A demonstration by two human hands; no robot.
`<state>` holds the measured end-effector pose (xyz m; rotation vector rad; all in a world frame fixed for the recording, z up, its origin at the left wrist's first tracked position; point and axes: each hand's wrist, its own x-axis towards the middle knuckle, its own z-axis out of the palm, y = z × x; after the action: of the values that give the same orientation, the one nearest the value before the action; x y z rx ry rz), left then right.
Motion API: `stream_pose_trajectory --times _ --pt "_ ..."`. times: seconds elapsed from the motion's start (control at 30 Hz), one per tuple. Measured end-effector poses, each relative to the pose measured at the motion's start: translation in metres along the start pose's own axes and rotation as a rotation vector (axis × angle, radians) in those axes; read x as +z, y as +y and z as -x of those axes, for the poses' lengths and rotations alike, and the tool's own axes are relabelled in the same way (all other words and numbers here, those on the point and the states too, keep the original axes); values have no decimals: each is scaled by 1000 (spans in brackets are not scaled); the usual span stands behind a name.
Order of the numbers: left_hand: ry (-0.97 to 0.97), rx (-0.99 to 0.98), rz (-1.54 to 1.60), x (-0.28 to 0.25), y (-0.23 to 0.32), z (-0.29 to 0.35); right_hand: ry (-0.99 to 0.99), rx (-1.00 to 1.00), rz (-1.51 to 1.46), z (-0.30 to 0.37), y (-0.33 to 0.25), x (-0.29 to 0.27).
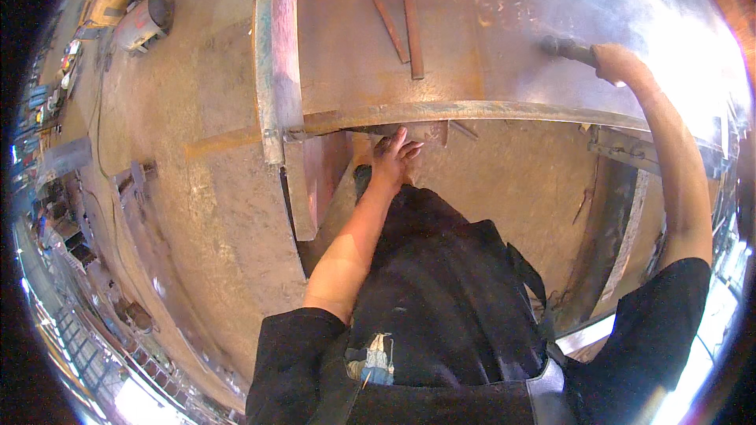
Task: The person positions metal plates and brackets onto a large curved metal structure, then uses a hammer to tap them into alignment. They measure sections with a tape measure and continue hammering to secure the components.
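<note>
head view: left hand [394, 153] fingers spread under plate edge [488, 109]; right hand [617, 63] apparently grips dark handle [568, 49].

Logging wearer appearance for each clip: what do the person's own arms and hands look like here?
Both forearms are bare, with short black sleeves ending above the elbows. The left hand and right hand show no gloves, and no rings or watch can be made out.
</note>
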<state>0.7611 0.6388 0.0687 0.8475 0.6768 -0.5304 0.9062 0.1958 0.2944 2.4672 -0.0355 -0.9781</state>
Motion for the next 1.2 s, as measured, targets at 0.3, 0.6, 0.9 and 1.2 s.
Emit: stream_pose_trajectory --times 0.3,0.6,0.9,1.2 --pt "-104 -87 44 -22 7 -9 308 47 -601 214 4 -37" --pt "-180 -212 -38 -27 14 -15 801 505 -1832 333 -212 148" --pt "-173 -194 -203 -25 19 -15 769 1201 -2529 222 -248 233" --pt "-124 -103 -275 -33 26 -18 -86 405 -2470 198 -411 142"
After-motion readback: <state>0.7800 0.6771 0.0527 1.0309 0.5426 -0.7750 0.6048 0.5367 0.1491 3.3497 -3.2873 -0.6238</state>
